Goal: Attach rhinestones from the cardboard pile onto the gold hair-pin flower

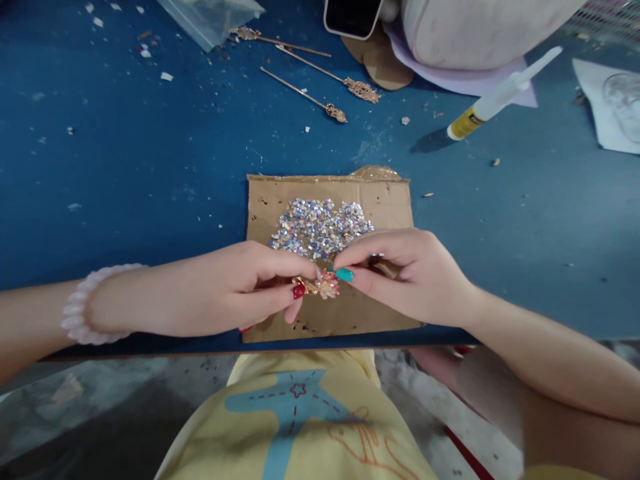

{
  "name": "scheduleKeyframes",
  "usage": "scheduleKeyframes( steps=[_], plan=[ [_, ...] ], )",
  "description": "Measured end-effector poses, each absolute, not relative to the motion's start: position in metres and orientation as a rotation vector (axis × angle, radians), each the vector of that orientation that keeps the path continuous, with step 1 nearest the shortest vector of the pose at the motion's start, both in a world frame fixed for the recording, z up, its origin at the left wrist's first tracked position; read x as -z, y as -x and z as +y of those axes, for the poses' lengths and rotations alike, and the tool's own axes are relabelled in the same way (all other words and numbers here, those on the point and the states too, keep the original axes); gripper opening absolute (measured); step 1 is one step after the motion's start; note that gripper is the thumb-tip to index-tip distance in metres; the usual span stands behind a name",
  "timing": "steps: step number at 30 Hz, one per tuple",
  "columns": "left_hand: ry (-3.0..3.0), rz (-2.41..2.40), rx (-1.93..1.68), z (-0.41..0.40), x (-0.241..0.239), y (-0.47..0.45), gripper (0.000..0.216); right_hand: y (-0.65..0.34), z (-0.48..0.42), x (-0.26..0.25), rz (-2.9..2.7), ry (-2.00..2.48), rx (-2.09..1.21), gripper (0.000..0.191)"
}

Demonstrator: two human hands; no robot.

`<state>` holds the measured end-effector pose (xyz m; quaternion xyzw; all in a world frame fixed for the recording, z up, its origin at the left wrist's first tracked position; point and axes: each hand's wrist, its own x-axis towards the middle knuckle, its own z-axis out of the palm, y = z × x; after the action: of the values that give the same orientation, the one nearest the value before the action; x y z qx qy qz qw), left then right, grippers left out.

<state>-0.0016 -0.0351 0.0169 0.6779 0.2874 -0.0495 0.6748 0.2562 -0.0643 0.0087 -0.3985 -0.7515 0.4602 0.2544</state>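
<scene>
Pink flower ornament (329, 285), with gold-coloured metal at one side, sits between the person's two hands, just above the near half of a piece of cardboard (360, 313). From where I stand, the left hand (200, 290) has its fingers narrowed on the gold part, the red-nailed thumb pressed along it, and a beaded bracelet (83, 307) circles that wrist. The right hand (420, 277) comes in from the other side, its teal-nailed thumb and forefinger nearly together at the edge of the petals; whether they grip a petal or something tiny, I cannot tell. Just beyond the fingertips a spread of glittering stones (320, 223), silvery and blue, lies on the cardboard. All this is at the near edge of a blue table (150, 160), in front of the person's yellow clothing (210, 433). Farther off, three gold-coloured hairpins lie close together near a clear plastic bag (205, 20). To their right I see a phone (353, 15), round brown pieces (387, 67), and a bulky pale object (480, 33) over a lavender sheet (523, 83). Near that is a white tube (500, 93) with a yellow label, and at the far right a paper with a drawing (613, 110).
</scene>
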Motion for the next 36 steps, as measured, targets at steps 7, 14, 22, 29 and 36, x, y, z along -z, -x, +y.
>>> scheduleKeyframes(
  steps=[7,14,22,29,36],
  plan=[
    [-1.531,0.652,0.114,-0.0351,-0.0144,0.0003,0.014,-0.2553,-0.0644,-0.0094,-2.037,1.116,-1.295,0.017],
    [-1.554,0.647,0.113,-0.0357,-0.0168,0.0020,0.015,-0.2548,-0.0644,-0.0089,-2.033,1.115,-1.300,0.017],
    [-1.596,0.635,0.088,-0.0358,-0.0156,0.0019,0.016,-0.2535,-0.0652,-0.0103,-2.036,1.107,-1.312,0.019],
    [-1.574,0.650,0.105,-0.0351,-0.0160,0.0023,0.017,-0.2539,-0.0637,-0.0102,-2.026,1.099,-1.331,0.017],
    [-1.564,0.611,0.056,-0.0351,-0.0169,0.0014,0.016,-0.2553,-0.0612,-0.0119,-1.932,1.101,-1.481,0.018]
  ],
)
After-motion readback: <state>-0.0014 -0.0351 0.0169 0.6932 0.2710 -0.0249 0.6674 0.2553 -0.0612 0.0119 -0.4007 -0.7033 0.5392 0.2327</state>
